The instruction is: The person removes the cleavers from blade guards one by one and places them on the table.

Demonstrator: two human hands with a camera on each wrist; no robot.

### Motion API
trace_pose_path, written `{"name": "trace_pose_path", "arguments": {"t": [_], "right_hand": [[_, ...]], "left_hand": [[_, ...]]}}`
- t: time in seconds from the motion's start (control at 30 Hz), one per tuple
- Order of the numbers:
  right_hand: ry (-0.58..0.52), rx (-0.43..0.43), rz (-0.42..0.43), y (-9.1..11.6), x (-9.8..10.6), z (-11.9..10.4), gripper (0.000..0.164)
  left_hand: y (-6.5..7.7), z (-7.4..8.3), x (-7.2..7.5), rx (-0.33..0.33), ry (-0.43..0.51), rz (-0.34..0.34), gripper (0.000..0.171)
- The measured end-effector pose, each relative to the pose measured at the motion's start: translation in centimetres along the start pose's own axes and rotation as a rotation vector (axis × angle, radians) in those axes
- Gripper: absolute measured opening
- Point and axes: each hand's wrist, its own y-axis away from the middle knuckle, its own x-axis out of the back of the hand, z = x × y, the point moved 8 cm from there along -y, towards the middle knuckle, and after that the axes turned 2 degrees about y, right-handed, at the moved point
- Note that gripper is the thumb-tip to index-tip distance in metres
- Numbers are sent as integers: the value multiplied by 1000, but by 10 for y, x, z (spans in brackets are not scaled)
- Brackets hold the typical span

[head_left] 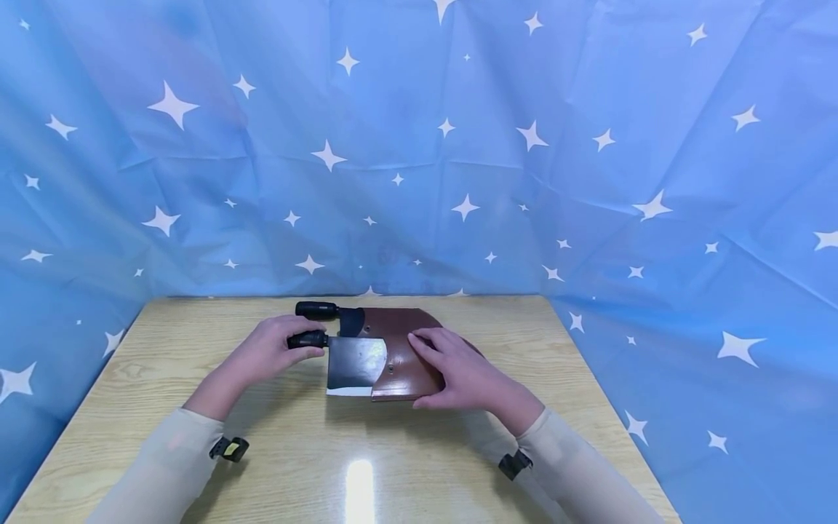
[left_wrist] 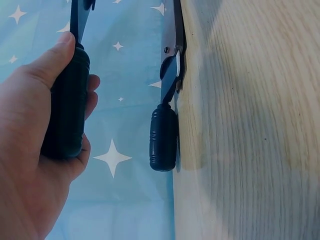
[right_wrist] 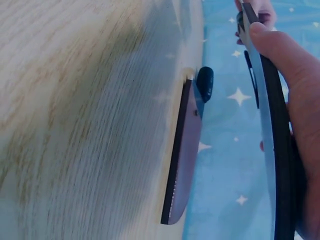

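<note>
My left hand (head_left: 278,346) grips the black ridged handle (left_wrist: 69,107) of a cleaver. The cleaver's dark, broad blade (head_left: 356,362), with a bright lower edge, shows between the handle and a brown leather sheath (head_left: 407,377) that covers its far end. My right hand (head_left: 461,372) holds that sheath, its thumb on one face and its other fingers partly hidden behind. Both are raised above the table. Behind lies a second cleaver, its black handle (left_wrist: 163,137) pointing left and its blade mostly inside another brown sheath (right_wrist: 187,160).
A wood-grain table (head_left: 275,466) lies below, with a bright light reflection near its front. Blue cloth (head_left: 406,240) with white stars hangs behind the table and along both sides. The second cleaver lies close to the table's back edge. A strapped device (head_left: 229,448) is on the left wrist.
</note>
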Motion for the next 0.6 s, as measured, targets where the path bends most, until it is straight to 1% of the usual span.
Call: {"name": "trace_pose_path", "arguments": {"t": [0.4, 0.6], "right_hand": [[8, -20, 5, 2, 0, 7, 116], [3, -13, -3, 4, 0, 6, 115]], "left_hand": [[6, -5, 7, 56, 13, 8, 39], [6, -7, 7, 51, -17, -6, 39]]}}
